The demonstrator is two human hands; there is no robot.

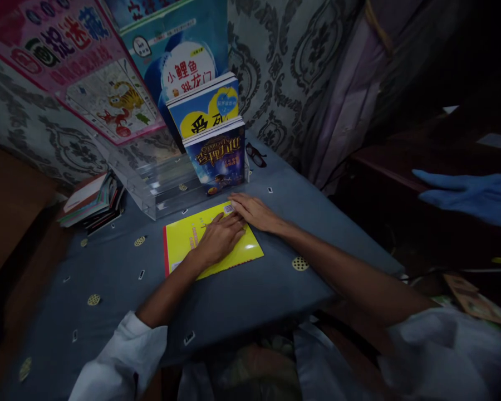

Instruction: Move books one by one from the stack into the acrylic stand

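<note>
A yellow book [234, 257] with a red spine lies flat on the blue-grey tablecloth. My left hand [221, 238] rests on its cover, fingers stretched out toward the upper right. At the book's top right corner lies my right hand [253, 213], fingers extended, the tips near a small printed code. Neither hand grips anything. Just behind the book stands a clear plastic book rack [137, 192]. In it are a dark blue book [219, 159], a blue and yellow book [204, 114], a teal book [179, 61] and a pink book [79, 72].
A stack of thin books [94, 203] sits left of the rack. Dark glasses [256, 155] lie behind it on the right. Past the table's right edge are a blue glove [476, 195] and a pale curtain [338, 106]. Patterned wallpaper [292, 55] covers the wall behind.
</note>
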